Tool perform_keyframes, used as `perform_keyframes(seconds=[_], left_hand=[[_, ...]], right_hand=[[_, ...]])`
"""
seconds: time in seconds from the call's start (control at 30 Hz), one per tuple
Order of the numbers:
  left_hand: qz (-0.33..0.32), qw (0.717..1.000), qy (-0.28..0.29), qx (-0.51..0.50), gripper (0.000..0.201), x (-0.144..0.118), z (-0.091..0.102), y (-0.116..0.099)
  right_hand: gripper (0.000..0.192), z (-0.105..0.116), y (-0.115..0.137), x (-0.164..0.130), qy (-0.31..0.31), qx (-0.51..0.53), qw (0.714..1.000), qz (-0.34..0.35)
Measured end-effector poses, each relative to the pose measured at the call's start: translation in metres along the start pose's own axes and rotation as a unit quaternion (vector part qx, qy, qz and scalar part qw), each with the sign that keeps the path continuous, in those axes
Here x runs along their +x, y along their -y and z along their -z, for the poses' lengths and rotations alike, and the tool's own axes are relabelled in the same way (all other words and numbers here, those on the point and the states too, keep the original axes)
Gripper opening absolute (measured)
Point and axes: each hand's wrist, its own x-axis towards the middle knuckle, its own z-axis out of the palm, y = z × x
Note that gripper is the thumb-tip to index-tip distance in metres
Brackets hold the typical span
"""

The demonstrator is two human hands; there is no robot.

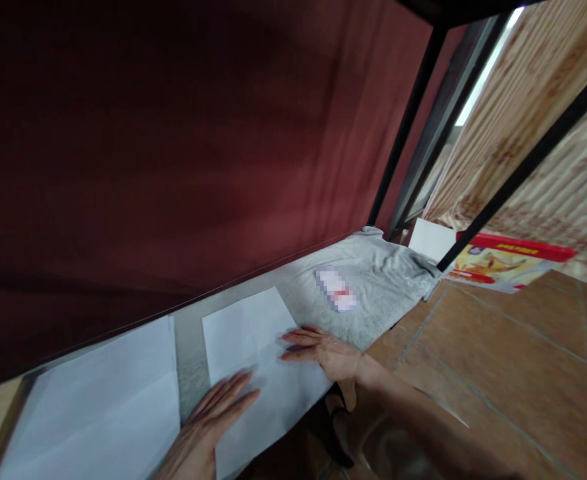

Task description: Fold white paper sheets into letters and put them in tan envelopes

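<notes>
Watching from afar, I see the left hand point(213, 417) and the right hand point(330, 355) opened flat, fingers extended, resting on a white sheet point(268, 363) without gripping it; that sheet lies at six o'clock in my view on grey cloth point(388, 280), with a second sheet point(103, 400) at eight, a pixelated item point(336, 289) at four and colourful packaging point(510, 260) at three

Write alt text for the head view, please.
A person's left hand and right hand rest on a white sheet of paper lying on grey cloth. Another white sheet lies to the left, a pixelated item to the right, with a dark red surface behind.
</notes>
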Motion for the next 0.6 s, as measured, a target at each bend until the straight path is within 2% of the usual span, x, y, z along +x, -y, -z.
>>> perform_keyframes(seconds=[0.13,0.3,0.43,0.5,0.6], left_hand=[[-0.046,0.998,0.010,-0.034,0.096,-0.003,-0.002,0.004],[-0.059,0.995,-0.042,-0.070,0.059,-0.003,0.004,0.012],[-0.072,0.989,-0.058,-0.116,0.046,-0.001,0.006,0.018],[-0.054,0.985,-0.055,-0.154,0.037,0.000,0.006,0.019],[0.036,0.975,-0.041,-0.217,0.025,0.000,0.011,0.016]], right_hand=[[0.062,0.003,0.004,0.000,0.016,0.022,1.000,-0.002],[0.039,0.002,-0.003,0.000,0.026,0.035,0.999,0.001],[0.036,0.002,-0.011,0.003,0.030,0.054,0.998,0.003],[0.034,0.004,-0.013,0.006,0.031,0.068,0.997,0.000],[0.023,0.010,-0.011,0.008,0.034,0.105,0.994,0.003]])
